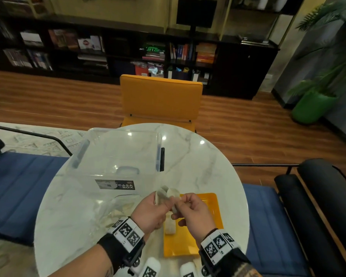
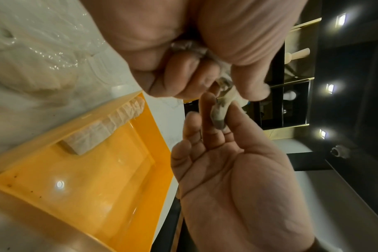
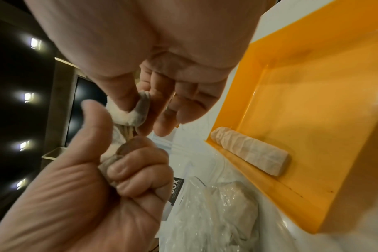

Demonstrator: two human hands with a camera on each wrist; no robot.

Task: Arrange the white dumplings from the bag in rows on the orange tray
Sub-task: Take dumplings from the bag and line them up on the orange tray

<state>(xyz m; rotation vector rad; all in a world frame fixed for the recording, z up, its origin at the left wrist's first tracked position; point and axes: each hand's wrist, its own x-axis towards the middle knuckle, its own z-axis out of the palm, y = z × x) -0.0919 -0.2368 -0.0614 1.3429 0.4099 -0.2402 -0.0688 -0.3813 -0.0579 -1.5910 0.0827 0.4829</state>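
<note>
Above the orange tray (image 1: pixel 180 244), my two hands meet. My left hand (image 1: pixel 158 202) grips a white dumpling (image 1: pixel 161 193) in its curled fingers. My right hand (image 1: pixel 181 204) pinches a second dumpling (image 1: pixel 173 193) between thumb and fingers, and the two dumplings touch. The right wrist view shows the pinched dumpling (image 3: pixel 136 112) and the one in the left fist (image 3: pixel 123 148). A strip of pleated white dumplings (image 1: pixel 169 226) lies along the tray's left edge. The clear bag (image 1: pixel 112 214) with more dumplings sits left of the tray.
A clear plastic box (image 1: pixel 118 156) with a dark label stands on the round marble table (image 1: pixel 198 156) behind the bag. An orange chair (image 1: pixel 160 96) is across the table, and blue seats flank it. Most of the tray floor (image 2: pixel 97 179) is bare.
</note>
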